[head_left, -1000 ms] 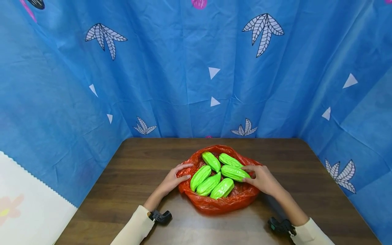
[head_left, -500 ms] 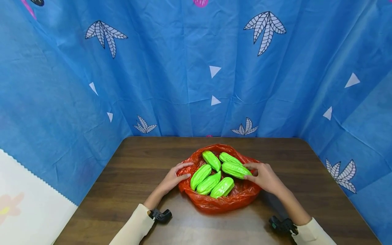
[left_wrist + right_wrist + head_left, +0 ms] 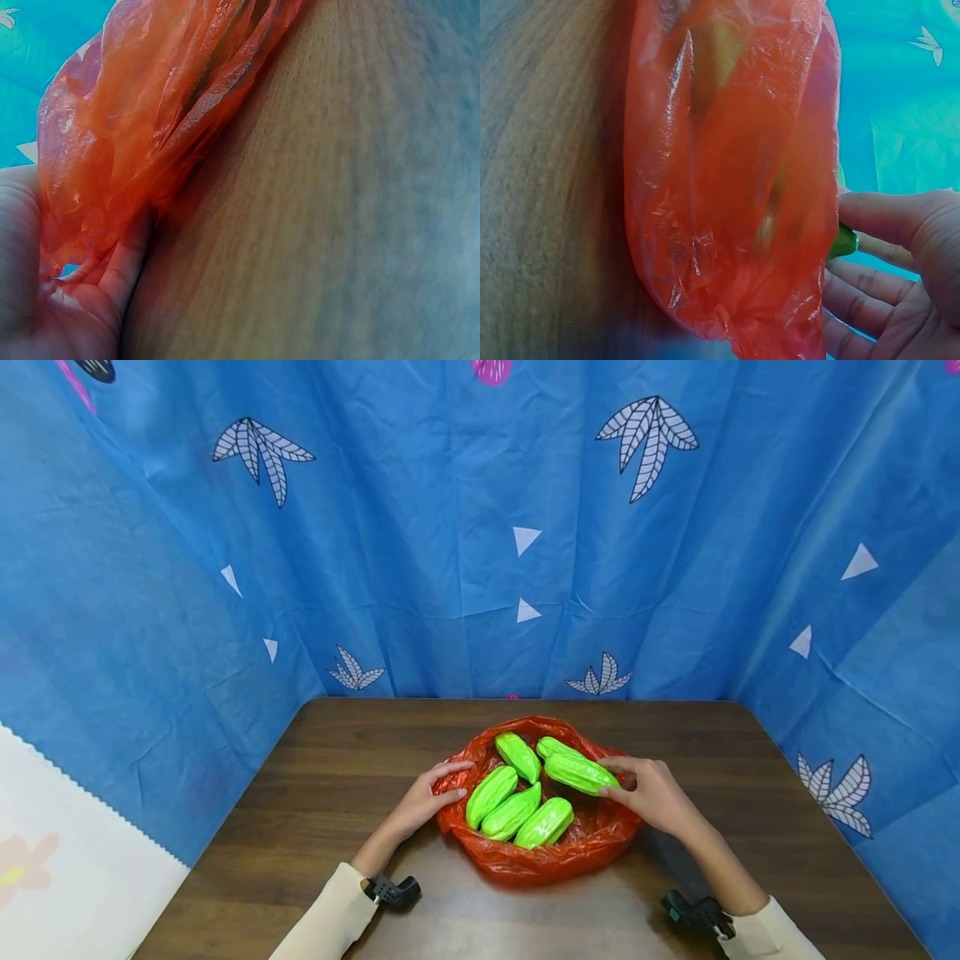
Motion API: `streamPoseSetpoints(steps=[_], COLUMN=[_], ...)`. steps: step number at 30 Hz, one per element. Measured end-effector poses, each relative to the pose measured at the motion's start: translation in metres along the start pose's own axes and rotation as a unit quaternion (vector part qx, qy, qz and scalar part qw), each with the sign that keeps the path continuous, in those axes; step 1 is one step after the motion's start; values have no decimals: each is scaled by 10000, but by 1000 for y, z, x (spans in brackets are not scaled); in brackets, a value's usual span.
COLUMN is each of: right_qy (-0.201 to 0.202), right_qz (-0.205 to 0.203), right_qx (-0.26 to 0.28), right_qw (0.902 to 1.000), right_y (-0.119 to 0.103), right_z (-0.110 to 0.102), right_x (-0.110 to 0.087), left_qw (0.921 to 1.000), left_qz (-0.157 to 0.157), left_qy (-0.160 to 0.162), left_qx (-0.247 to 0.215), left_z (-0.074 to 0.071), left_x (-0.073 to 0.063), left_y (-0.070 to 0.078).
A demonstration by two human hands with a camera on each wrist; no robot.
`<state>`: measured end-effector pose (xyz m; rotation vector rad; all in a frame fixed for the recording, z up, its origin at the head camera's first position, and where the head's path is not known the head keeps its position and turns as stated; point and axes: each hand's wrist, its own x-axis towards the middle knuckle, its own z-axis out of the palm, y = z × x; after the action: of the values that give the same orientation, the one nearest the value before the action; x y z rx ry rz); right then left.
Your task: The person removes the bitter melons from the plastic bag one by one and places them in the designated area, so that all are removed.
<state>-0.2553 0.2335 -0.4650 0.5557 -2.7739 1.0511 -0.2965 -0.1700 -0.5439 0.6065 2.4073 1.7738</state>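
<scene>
A red plastic bag (image 3: 525,864) lies spread with its mouth up, holding several bright green ridged gourds (image 3: 491,797). My right hand (image 3: 651,789) pinches one ridged gourd (image 3: 577,772) by its right end, between thumb and fingers. This gourd is tilted and partly overlaps another gourd behind it. In the right wrist view, only a bit of the held gourd (image 3: 845,241) shows past the bag's side. At the bag's left rim my left hand (image 3: 423,797) holds the plastic. In the left wrist view, the red film (image 3: 112,150) lies between thumb and fingers.
The bag stands on a brown wooden table (image 3: 337,752). A blue patterned curtain (image 3: 480,568) hangs behind the table and along its sides. Each wrist wears a black camera (image 3: 397,891). White cloth (image 3: 67,852) shows at the lower left.
My right hand has shifted slightly right and up with the gourd, whose right end now sits higher above the bag's inside. My left hand has stayed in place.
</scene>
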Motion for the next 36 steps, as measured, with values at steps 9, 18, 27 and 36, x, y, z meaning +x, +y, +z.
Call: streamPoseSetpoints(steps=[9,18,27,36], right_qy=[214,411,591,816], right_qz=[112,74,29,38], right_qx=[222,236,369,247], right_qw=[9995,9989,9976,9964], right_y=[-1,6,9,12], right_z=[-7,-10,-17,-23], right_x=[-3,-2,-3,-3], left_qw=[9999,9998,9999,9998], left_qz=[-19,-2,-22,-71], left_qy=[65,117,159,166], left_qx=[-157,-166,-30,-92], left_z=[3,2,2,2], left_x=[-2,-2,-2,-2], left_y=[8,-2,0,0])
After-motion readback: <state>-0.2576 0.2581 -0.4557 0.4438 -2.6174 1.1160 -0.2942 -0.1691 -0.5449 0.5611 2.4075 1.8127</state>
